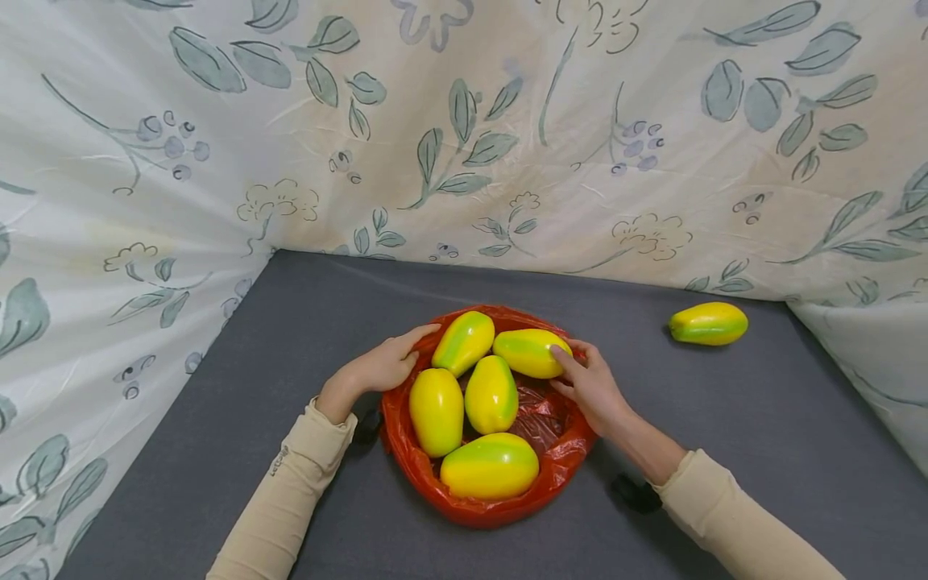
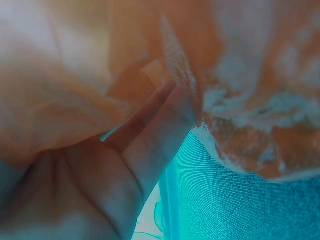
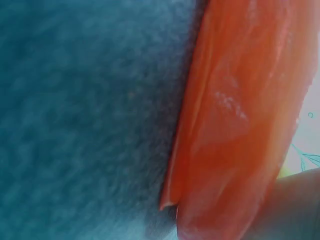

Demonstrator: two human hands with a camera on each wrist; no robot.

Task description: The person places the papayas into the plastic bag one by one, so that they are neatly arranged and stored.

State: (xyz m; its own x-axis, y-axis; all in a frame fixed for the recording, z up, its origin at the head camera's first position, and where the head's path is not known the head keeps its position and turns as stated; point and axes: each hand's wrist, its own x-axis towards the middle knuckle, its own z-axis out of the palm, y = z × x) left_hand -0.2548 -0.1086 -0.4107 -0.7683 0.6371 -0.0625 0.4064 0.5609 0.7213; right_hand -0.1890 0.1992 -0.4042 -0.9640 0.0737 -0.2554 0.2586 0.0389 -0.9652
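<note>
A red plastic bag (image 1: 487, 515) with its edge rolled into a thick rim lies open on the dark table. Inside it are several yellow-green papayas (image 1: 490, 466), smooth and shiny. My left hand (image 1: 380, 364) grips the bag's left rim; in the left wrist view, fingers (image 2: 160, 135) reach into the thin folds of plastic. At the upper right inside the rim, my right hand (image 1: 596, 391) holds a papaya (image 1: 528, 353) by its right end, thumb on top. The right wrist view mostly shows the bag's outer side (image 3: 225, 120), with part of the hand at the lower right corner.
One more papaya (image 1: 708, 324) lies outside the bag, at the table's far right. A floral curtain (image 1: 464, 137) hangs behind the dark grey table (image 1: 319, 298) and down both sides. Dark wrist devices (image 1: 635, 493) sit below the wrists.
</note>
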